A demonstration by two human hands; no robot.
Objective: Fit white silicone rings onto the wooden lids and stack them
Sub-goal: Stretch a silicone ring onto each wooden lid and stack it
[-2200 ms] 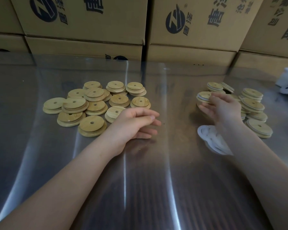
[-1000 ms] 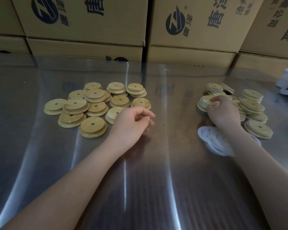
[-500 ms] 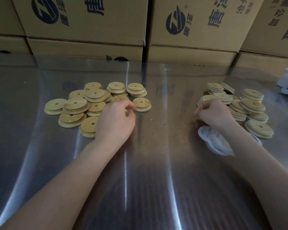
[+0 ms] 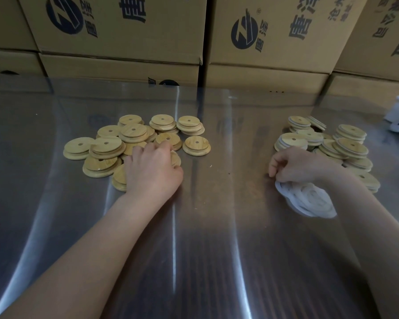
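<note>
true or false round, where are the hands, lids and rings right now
1. The left hand grips a wooden lid. True.
2. The white silicone rings lie left of the left hand. False: they lie far to its right, by the right hand.
3. Cardboard boxes stand behind the table. True.
4. Both hands hold one lid together. False: the hands are well apart, one on each side of the table.
</note>
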